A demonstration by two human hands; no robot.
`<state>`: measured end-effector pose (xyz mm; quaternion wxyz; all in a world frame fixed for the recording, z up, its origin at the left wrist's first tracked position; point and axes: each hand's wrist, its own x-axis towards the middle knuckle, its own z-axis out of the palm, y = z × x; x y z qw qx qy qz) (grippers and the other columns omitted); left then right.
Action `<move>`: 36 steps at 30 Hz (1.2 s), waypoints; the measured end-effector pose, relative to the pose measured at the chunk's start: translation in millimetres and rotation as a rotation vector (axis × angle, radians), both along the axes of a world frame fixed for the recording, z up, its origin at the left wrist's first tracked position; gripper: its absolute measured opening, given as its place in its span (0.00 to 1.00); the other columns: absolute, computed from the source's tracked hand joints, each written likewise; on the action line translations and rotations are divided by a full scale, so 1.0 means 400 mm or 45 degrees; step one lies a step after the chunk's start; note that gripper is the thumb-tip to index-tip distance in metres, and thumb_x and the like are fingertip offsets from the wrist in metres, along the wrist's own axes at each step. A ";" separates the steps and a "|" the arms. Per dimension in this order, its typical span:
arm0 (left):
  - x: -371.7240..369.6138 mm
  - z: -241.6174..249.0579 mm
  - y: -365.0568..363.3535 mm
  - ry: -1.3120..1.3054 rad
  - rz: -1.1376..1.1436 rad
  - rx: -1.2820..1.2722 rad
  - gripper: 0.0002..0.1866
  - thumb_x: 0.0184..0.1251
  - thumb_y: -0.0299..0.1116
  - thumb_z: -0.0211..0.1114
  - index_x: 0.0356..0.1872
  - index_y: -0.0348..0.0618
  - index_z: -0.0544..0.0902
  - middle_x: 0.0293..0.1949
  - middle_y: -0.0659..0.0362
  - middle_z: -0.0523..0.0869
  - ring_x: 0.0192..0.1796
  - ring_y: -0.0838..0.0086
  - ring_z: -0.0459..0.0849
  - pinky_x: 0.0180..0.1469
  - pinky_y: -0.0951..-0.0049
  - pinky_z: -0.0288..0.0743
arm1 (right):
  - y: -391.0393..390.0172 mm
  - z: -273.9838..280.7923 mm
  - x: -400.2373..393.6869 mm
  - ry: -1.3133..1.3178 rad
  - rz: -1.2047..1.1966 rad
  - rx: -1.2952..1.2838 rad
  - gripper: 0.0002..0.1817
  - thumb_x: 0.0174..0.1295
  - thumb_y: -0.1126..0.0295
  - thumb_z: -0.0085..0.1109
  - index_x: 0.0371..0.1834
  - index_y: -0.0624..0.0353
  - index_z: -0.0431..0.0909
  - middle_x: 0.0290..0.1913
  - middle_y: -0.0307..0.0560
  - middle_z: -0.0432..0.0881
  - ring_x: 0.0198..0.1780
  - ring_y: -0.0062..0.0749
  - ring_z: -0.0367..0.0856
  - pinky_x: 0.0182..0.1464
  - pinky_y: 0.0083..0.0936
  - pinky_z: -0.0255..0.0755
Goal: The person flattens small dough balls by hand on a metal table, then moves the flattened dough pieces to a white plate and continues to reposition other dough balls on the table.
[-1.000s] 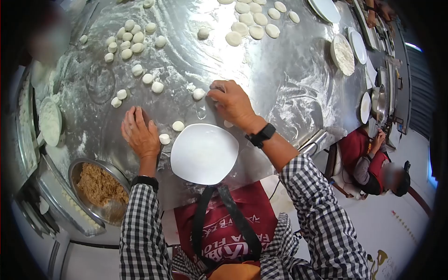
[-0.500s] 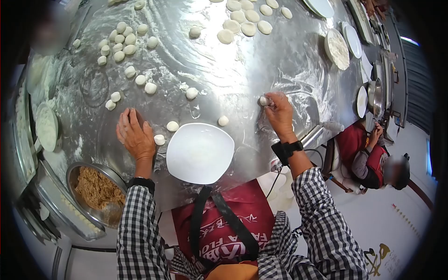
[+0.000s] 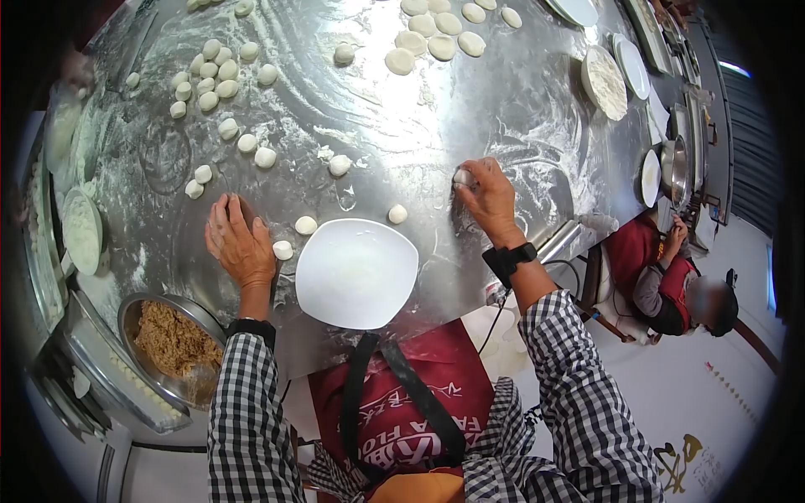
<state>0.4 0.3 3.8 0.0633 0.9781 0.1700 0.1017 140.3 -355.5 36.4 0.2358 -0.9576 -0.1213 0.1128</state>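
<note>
My right hand [image 3: 489, 197] pinches a small white dough ball [image 3: 462, 177] between thumb and fingers, at the floured metal tabletop. To the left, my left hand [image 3: 241, 245] rests palm down with its fingers stretched out; whatever is beneath the palm is hidden. Beside its thumb sits a dough ball [image 3: 283, 250], and another dough ball [image 3: 306, 225] lies just above that. A white, rounded-square plate [image 3: 357, 275] stands between my hands near the table edge. Past its upper right corner is one more dough ball [image 3: 398, 214].
Several dough balls [image 3: 226, 89] cluster at upper left; flattened dough rounds [image 3: 442, 48] lie at the far side. A metal bowl of brown filling [image 3: 178, 339] is at lower left. Flour bowls stand left [image 3: 82, 230] and right [image 3: 604, 84]. A seated person [image 3: 667, 277] is at right.
My right hand has moved a little to the left with the dough ball in its fingers. My left hand stays in nearly the same spot. The whole view has shifted slightly.
</note>
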 end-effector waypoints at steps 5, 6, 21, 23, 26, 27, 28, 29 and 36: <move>-0.002 0.000 0.000 0.014 0.003 -0.012 0.29 0.62 0.35 0.59 0.66 0.49 0.65 0.67 0.58 0.66 0.70 0.61 0.63 0.71 0.50 0.51 | 0.045 0.027 0.019 -0.173 0.037 0.027 0.21 0.51 0.64 0.66 0.49 0.51 0.77 0.47 0.52 0.75 0.51 0.51 0.74 0.51 0.41 0.69; -0.002 0.001 0.000 0.006 0.001 -0.018 0.28 0.63 0.36 0.57 0.65 0.48 0.66 0.66 0.56 0.67 0.70 0.60 0.63 0.71 0.51 0.51 | 0.056 0.017 0.041 -0.223 0.043 0.092 0.21 0.52 0.63 0.65 0.50 0.52 0.76 0.47 0.52 0.75 0.53 0.52 0.72 0.53 0.43 0.67; 0.010 0.022 0.000 0.071 0.000 -0.059 0.27 0.64 0.34 0.55 0.65 0.42 0.67 0.66 0.52 0.68 0.69 0.54 0.63 0.70 0.51 0.51 | 0.174 -0.062 0.064 -0.249 0.009 -0.458 0.34 0.62 0.52 0.54 0.71 0.49 0.60 0.74 0.57 0.52 0.73 0.62 0.47 0.68 0.58 0.43; 0.017 0.026 -0.007 0.121 0.029 -0.069 0.27 0.64 0.34 0.55 0.65 0.42 0.67 0.66 0.52 0.68 0.69 0.54 0.63 0.70 0.51 0.51 | 0.179 -0.060 0.074 -0.242 0.003 -0.461 0.34 0.62 0.51 0.54 0.71 0.49 0.60 0.74 0.57 0.52 0.73 0.61 0.47 0.68 0.58 0.43; 0.019 0.039 -0.008 0.117 0.016 -0.055 0.27 0.64 0.34 0.55 0.65 0.42 0.67 0.66 0.51 0.68 0.69 0.54 0.63 0.70 0.50 0.51 | 0.188 -0.052 0.050 -0.208 -0.021 -0.466 0.34 0.61 0.51 0.54 0.70 0.49 0.61 0.73 0.56 0.52 0.73 0.61 0.47 0.69 0.58 0.42; 0.030 0.033 -0.003 0.090 0.015 -0.060 0.27 0.64 0.35 0.55 0.65 0.42 0.67 0.66 0.51 0.68 0.69 0.54 0.63 0.70 0.50 0.50 | 0.187 -0.053 0.066 -0.222 -0.032 -0.469 0.34 0.61 0.51 0.54 0.70 0.49 0.61 0.73 0.56 0.52 0.73 0.61 0.47 0.69 0.58 0.42; 0.029 0.028 -0.004 0.075 0.009 -0.073 0.27 0.64 0.35 0.55 0.65 0.42 0.67 0.66 0.51 0.68 0.69 0.54 0.63 0.70 0.49 0.50 | 0.181 -0.055 0.077 -0.255 -0.026 -0.437 0.34 0.61 0.51 0.55 0.70 0.50 0.62 0.73 0.56 0.53 0.72 0.61 0.47 0.68 0.59 0.42; 0.012 0.029 -0.001 0.077 -0.001 -0.086 0.27 0.65 0.35 0.55 0.65 0.42 0.66 0.66 0.51 0.68 0.69 0.54 0.63 0.70 0.49 0.50 | 0.175 -0.059 0.075 -0.269 -0.021 -0.406 0.34 0.60 0.51 0.55 0.69 0.50 0.63 0.73 0.55 0.53 0.72 0.62 0.47 0.68 0.60 0.42; 0.001 0.022 -0.002 0.046 0.013 -0.092 0.27 0.65 0.35 0.56 0.65 0.44 0.66 0.66 0.52 0.67 0.69 0.55 0.63 0.70 0.49 0.50 | 0.011 -0.004 0.070 0.174 -0.430 0.689 0.18 0.67 0.59 0.49 0.45 0.63 0.81 0.44 0.53 0.82 0.45 0.34 0.78 0.48 0.30 0.71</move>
